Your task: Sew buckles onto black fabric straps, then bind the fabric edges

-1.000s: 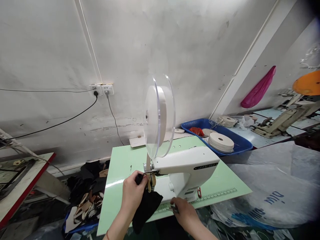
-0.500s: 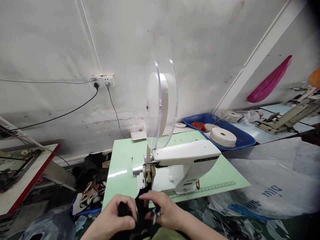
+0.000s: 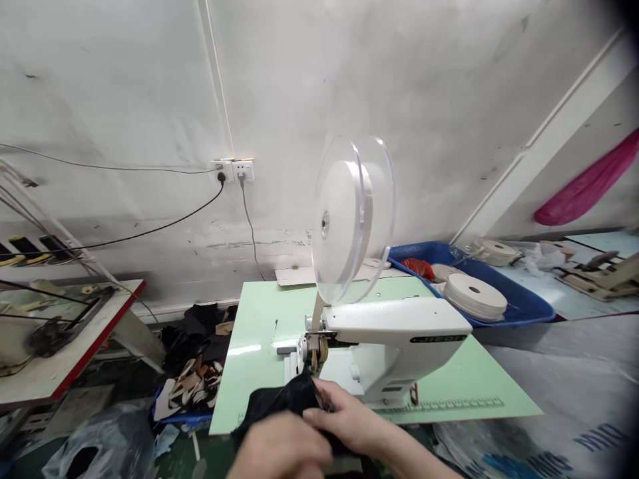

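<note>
A piece of black fabric lies bunched at the front edge of the green tabletop, just below the head of a white taping machine. My right hand is closed on the fabric's right side, close to the machine's rollers. Something small shows between its thumb and fingers, too hidden to name. My left hand is in front of the fabric, smeared by motion, and its fingertips are not clear. Above the machine stands a reel of white tape between clear discs, its strip running down to the rollers.
A blue tray with rolls of white tape stands at the back right. White plastic sacks lie at the right. At the left are a red-edged table and a heap of scraps. Cables hang from the wall sockets.
The view has swung left, so things sit further right. The black fabric is now raised and spread near the machine head. My left hand has moved right and lower, towards my right hand.
</note>
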A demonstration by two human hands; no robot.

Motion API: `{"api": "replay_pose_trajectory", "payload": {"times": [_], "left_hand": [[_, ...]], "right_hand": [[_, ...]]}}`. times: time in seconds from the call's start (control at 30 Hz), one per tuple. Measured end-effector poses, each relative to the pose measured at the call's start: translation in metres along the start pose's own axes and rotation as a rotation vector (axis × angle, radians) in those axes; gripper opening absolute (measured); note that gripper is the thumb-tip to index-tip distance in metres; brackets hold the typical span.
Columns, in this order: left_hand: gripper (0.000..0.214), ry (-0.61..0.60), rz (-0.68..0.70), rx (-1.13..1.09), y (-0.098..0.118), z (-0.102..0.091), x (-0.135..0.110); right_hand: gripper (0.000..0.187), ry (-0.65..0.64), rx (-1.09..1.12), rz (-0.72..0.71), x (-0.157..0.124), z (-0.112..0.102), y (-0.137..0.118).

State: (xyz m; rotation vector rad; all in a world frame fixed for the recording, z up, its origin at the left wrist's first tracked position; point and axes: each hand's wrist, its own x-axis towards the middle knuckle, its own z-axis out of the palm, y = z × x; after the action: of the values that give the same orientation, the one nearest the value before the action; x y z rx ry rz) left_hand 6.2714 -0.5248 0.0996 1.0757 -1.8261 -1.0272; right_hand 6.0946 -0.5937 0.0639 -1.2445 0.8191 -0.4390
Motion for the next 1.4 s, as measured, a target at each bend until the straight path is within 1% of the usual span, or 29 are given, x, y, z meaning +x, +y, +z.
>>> {"api": "replay_pose_trajectory", "payload": {"times": [0.07,0.1,0.17,0.2,0.23,0.27,0.3,0.37,0.43,0.5,0.57,0.6,0.63,0.7,0.77,0.83,0.93,1.0,1.07,1.27,1.4], "left_hand": [[0.03,0.033,-0.043,0.004,-0.002,-0.024,0.012],[0.033,0.015,-0.081,-0.014,-0.004,-0.034,0.019],[0.038,-0.09,-0.16,-0.113,-0.009,-0.044,0.033],[0.036,-0.167,-0.194,-0.186,-0.013,-0.045,0.039],[0.03,-0.228,-0.222,-0.261,-0.017,-0.043,0.044],[0.022,-0.255,-0.254,-0.324,-0.02,-0.04,0.049],[0.018,-0.243,-0.287,-0.36,-0.022,-0.036,0.053],[0.019,-0.14,-0.337,-0.322,-0.026,-0.026,0.059],[0.018,-0.011,-0.337,-0.181,-0.026,-0.016,0.064],[0.015,0.039,-0.328,-0.082,-0.025,-0.009,0.068],[0.018,0.07,-0.366,-0.108,-0.026,-0.005,0.069],[0.023,0.095,-0.398,-0.16,-0.028,-0.004,0.069],[0.029,0.127,-0.439,-0.228,-0.03,-0.002,0.069],[0.038,0.194,-0.533,-0.391,-0.035,-0.001,0.067],[0.042,0.244,-0.623,-0.555,-0.039,0.002,0.066],[0.043,0.302,-0.687,-0.699,-0.042,0.006,0.065],[0.043,0.381,-0.715,-0.841,-0.041,0.011,0.07],[0.042,0.411,-0.715,-0.88,-0.04,0.014,0.075],[0.041,0.432,-0.717,-0.9,-0.04,0.016,0.079],[0.036,0.472,-0.709,-0.932,-0.042,0.017,0.087],[0.037,0.499,-0.715,-0.925,-0.046,0.02,0.091]], "right_hand": [[0.03,-0.181,-0.153,-0.076,-0.005,-0.009,-0.02],[0.034,-0.241,-0.227,-0.085,-0.008,-0.013,-0.029],[0.033,-0.305,-0.338,-0.079,-0.013,-0.021,-0.044],[0.029,-0.3,-0.367,-0.07,-0.015,-0.024,-0.049],[0.024,-0.267,-0.373,-0.055,-0.018,-0.028,-0.052],[0.02,-0.212,-0.364,-0.044,-0.02,-0.031,-0.053],[0.019,-0.149,-0.351,-0.049,-0.022,-0.035,-0.051],[0.027,-0.018,-0.296,-0.084,-0.024,-0.043,-0.043],[0.037,0.121,-0.17,-0.07,-0.025,-0.048,-0.029],[0.043,0.308,0.0,0.005,-0.025,-0.049,-0.014],[0.047,0.464,0.126,0.073,-0.024,-0.049,-0.004],[0.047,0.499,0.157,0.09,-0.024,-0.049,-0.002],[0.045,0.5,0.178,0.103,-0.023,-0.049,-0.002],[0.041,0.445,0.221,0.115,-0.021,-0.049,-0.004],[0.039,0.408,0.295,0.087,-0.019,-0.05,-0.005],[0.037,0.43,0.433,0.061,-0.015,-0.051,-0.003],[0.037,0.513,0.7,0.048,-0.008,-0.049,0.009],[0.038,0.532,0.809,0.029,-0.002,-0.046,0.017],[0.037,0.534,0.847,0.001,0.003,-0.042,0.021],[0.032,0.612,0.959,-0.11,0.015,-0.029,0.02],[0.028,0.584,1.043,-0.135,0.021,-0.025,0.021]]}}
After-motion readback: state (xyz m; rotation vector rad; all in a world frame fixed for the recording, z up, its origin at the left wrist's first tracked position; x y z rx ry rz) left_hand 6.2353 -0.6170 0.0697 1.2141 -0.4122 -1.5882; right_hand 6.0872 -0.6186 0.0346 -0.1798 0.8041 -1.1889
